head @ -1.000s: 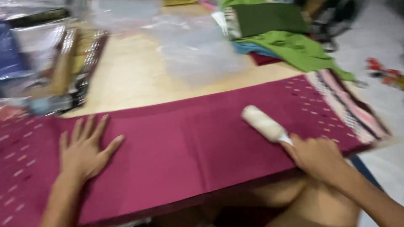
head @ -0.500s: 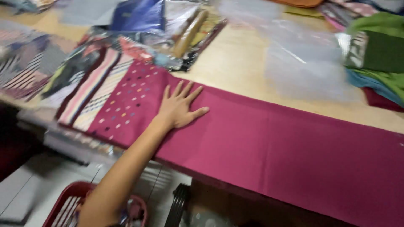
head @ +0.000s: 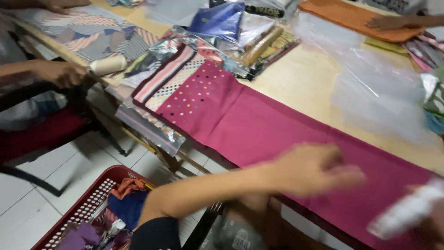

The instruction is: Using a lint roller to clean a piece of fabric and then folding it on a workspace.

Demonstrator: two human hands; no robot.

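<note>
The left hand (head: pixel 314 169), flat near the dotted end half a second ago, now hovers blurred, fingers loosely spread, over the plain middle of the maroon cloth (head: pixel 259 125). The right hand (head: pixel 432 222) is back at the frame's edge, seemingly grasping the white lint roller (head: pixel 407 213) above the cloth's right part.

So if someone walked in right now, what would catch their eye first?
The long magenta cloth along the table's near edge, dotted and striped at its far-left end. The person's blurred left hand is above it, and the right hand at the lower right holds a white lint roller. On the floor sits a red basket of fabrics.
</note>
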